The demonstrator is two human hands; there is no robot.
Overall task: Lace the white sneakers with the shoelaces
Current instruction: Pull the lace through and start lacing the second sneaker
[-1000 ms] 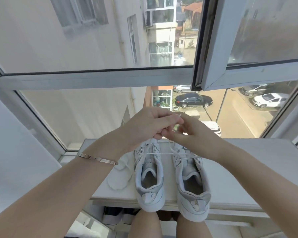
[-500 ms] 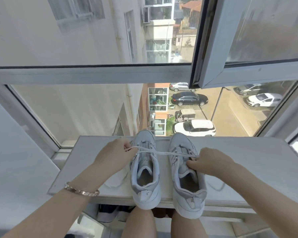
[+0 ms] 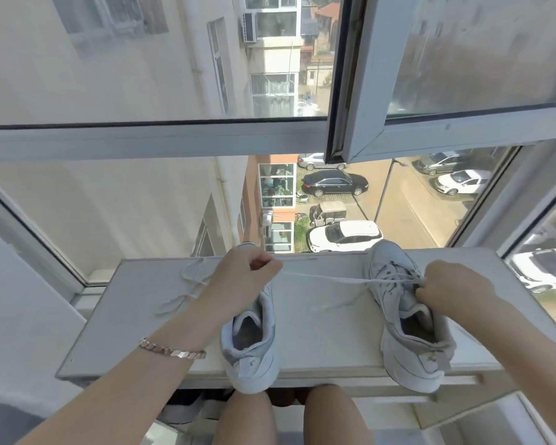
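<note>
Two white sneakers stand on a white window ledge (image 3: 321, 342), heels toward me. The left sneaker (image 3: 251, 348) is partly covered by my left forearm. The right sneaker (image 3: 408, 332) sits far to the right. A white shoelace (image 3: 325, 277) stretches taut between my hands. My left hand (image 3: 241, 277) pinches one end above the left sneaker's toe. My right hand (image 3: 453, 287) grips the lace at the right sneaker's eyelets. A second loose shoelace (image 3: 183, 290) lies on the ledge to the left.
The ledge ends at a window with an open sash (image 3: 360, 91) above and a street with parked cars far below. My bare knees (image 3: 289, 415) show under the ledge's front edge. Both sneaker heels overhang that edge.
The right sneaker has shifted well to the right, away from the left one. My hands have spread apart, drawing the lace out longer between them.
</note>
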